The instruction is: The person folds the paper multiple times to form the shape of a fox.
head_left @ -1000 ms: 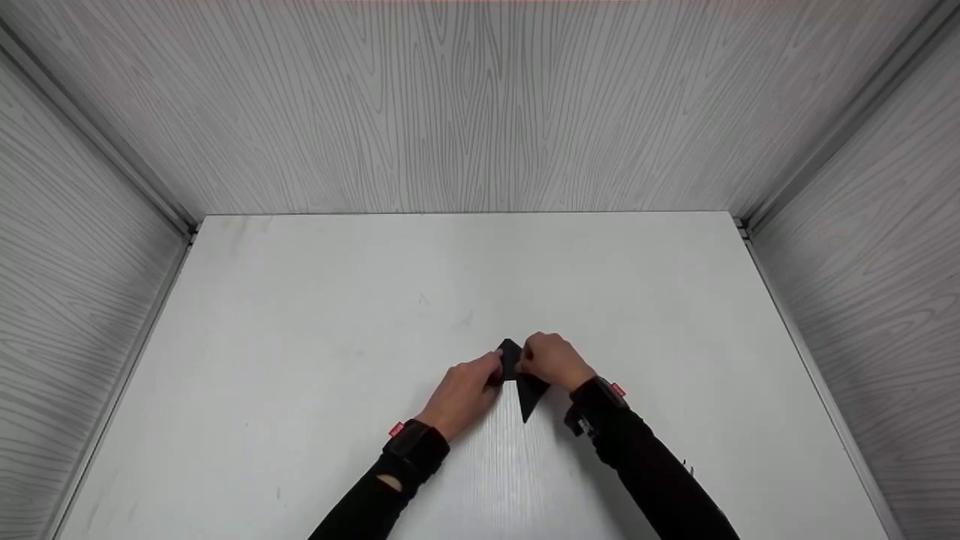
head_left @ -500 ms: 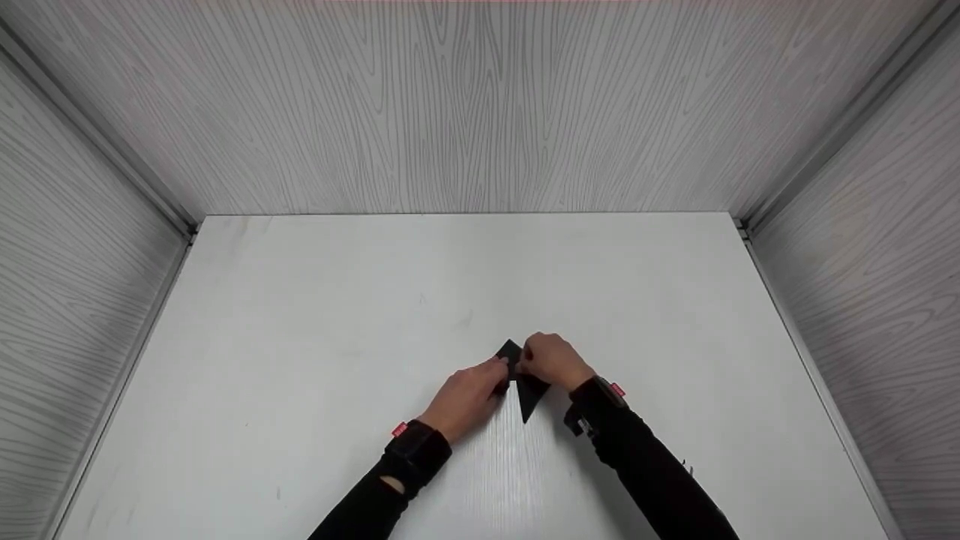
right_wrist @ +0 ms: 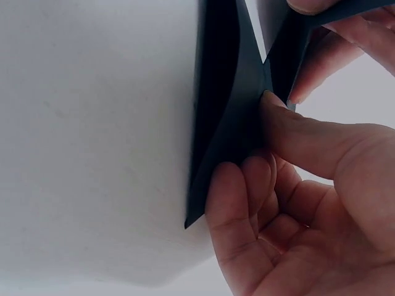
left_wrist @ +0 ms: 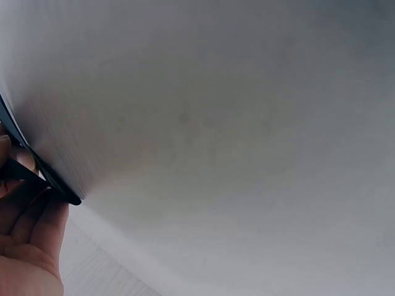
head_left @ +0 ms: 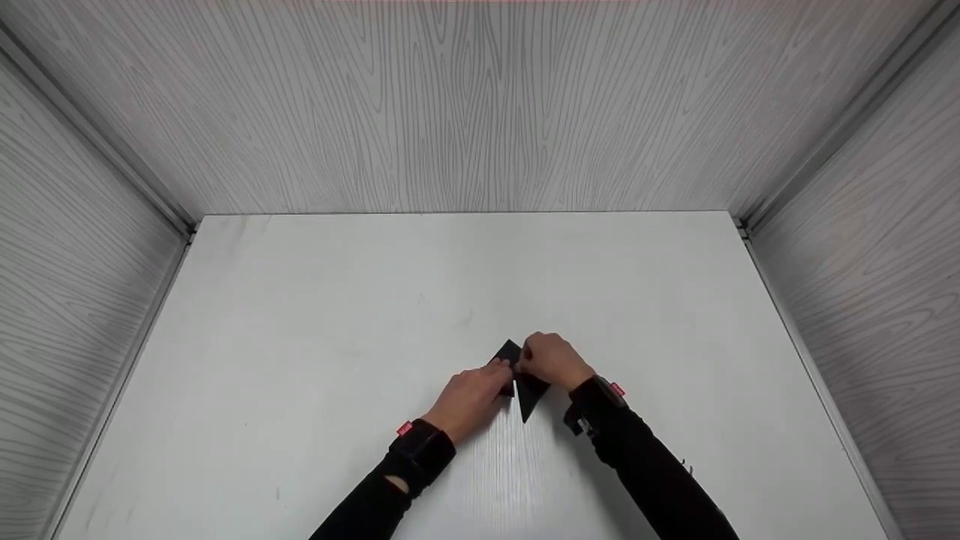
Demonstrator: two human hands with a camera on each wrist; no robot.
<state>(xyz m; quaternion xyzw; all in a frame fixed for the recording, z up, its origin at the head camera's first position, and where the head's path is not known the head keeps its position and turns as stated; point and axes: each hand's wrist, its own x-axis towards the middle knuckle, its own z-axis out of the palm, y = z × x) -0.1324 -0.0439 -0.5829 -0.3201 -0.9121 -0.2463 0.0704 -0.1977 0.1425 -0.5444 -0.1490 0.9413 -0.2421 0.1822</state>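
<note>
A piece of black folded paper [head_left: 531, 397] is held between my two hands near the front middle of the white table. Its upper corner [head_left: 509, 350] points away from me, and a narrow triangular flap hangs toward me. My left hand [head_left: 466, 396] pinches the paper's left part, with the fingers over it. My right hand [head_left: 555, 361] pinches the right part between thumb and curled fingers. In the right wrist view the folded paper [right_wrist: 231, 117] shows open layers along its side. Only the edge of the dark paper [left_wrist: 58, 185] appears in the left wrist view.
The white tabletop [head_left: 330, 300] spreads around the hands. Grey wood-grain panels rise at the back [head_left: 465, 105], on the left [head_left: 82, 277] and on the right [head_left: 870, 262].
The left hand's fingers have shifted slightly right and toward me on the paper, and a left flap now shows below them. The right hand has stayed in place.
</note>
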